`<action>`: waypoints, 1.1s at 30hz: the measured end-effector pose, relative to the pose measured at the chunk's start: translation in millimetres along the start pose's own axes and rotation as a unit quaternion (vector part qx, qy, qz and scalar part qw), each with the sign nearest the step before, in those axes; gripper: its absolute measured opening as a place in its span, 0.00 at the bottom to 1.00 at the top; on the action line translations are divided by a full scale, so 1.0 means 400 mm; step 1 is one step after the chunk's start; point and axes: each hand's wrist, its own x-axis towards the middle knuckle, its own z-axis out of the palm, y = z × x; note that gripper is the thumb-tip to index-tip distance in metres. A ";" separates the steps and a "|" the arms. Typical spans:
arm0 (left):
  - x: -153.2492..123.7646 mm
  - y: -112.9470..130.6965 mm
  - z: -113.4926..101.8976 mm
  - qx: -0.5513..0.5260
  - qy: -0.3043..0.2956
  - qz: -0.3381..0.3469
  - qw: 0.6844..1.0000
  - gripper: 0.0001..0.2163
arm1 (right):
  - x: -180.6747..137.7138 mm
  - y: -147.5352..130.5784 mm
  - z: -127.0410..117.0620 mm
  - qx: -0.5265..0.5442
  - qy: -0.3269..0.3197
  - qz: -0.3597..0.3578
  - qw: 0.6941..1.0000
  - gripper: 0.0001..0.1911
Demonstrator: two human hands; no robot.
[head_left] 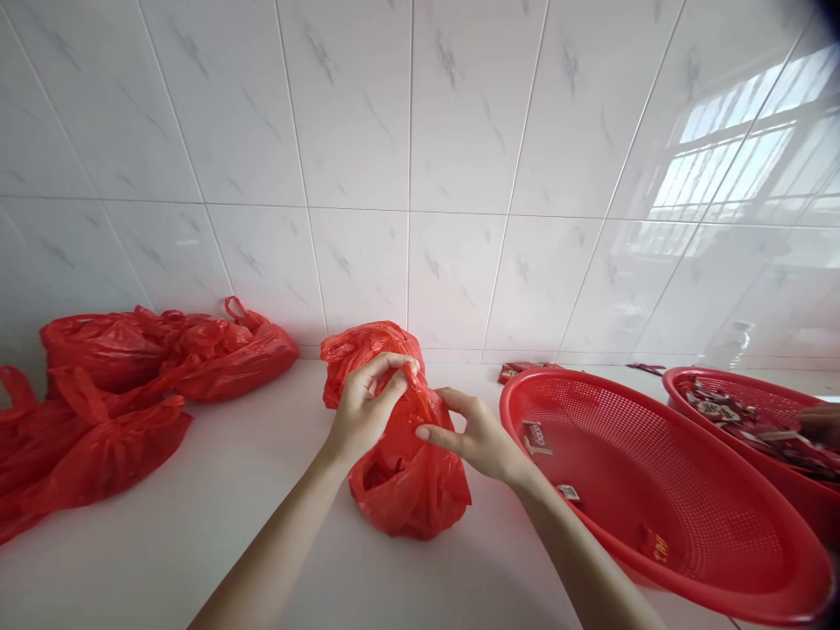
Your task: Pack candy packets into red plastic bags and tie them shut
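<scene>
A filled red plastic bag (413, 490) rests on the white counter in front of me, its upper part gathered between my hands. My left hand (368, 398) pinches the top of the bag between thumb and fingers. On the other side, my right hand (469, 433) grips the bag's edge, thumb and index finger closing on the plastic. Just behind stands another red plastic bag (367, 337), crumpled and close to the tiled wall. What lies inside the bags is hidden.
Several tied red bags (229, 359) sit at the left on the counter (262, 490). At the right stands a red basket (656, 472) with a few small packets. A second red basket (696, 376) holds many wrapped packets, with another person's hand (820, 423) at it.
</scene>
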 end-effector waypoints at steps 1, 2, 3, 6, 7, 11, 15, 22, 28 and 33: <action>0.002 -0.002 -0.003 -0.008 0.017 -0.008 1.000 0.08 | 0.001 -0.003 0.002 0.028 0.000 -0.001 1.000 0.16; 0.004 -0.004 -0.005 -0.019 0.034 -0.017 0.999 0.07 | 0.000 -0.006 0.004 0.058 -0.002 -0.004 0.998 0.14; 0.007 -0.006 -0.008 -0.035 0.048 -0.026 0.998 0.07 | 0.000 -0.009 0.005 0.088 -0.006 -0.008 0.996 0.12; 0.012 -0.003 -0.018 -0.094 0.061 -0.058 0.992 0.08 | 0.000 -0.011 0.010 0.172 -0.005 -0.008 0.985 0.11; 0.014 0.001 -0.021 -0.115 0.057 -0.068 0.989 0.08 | 0.001 -0.009 0.011 0.191 0.000 -0.001 0.982 0.12; 0.013 0.025 -0.032 -0.152 0.028 -0.087 0.984 0.08 | 0.006 0.001 0.014 0.177 0.028 0.014 0.984 0.14; 0.005 0.035 -0.027 -0.115 0.011 -0.078 0.990 0.07 | 0.002 -0.013 0.019 0.086 0.042 -0.037 0.995 0.12; -0.011 0.048 -0.012 -0.045 0.000 -0.038 0.998 0.08 | -0.011 -0.037 0.071 -0.002 0.101 -0.085 0.991 0.14; -0.007 0.083 -0.082 0.074 -0.033 0.001 0.997 0.14 | 0.001 -0.011 0.059 0.200 0.198 -0.016 0.959 0.14; -0.003 0.082 -0.178 0.213 -0.023 0.080 0.973 0.18 | 0.014 0.005 0.031 0.347 0.282 0.038 0.894 0.15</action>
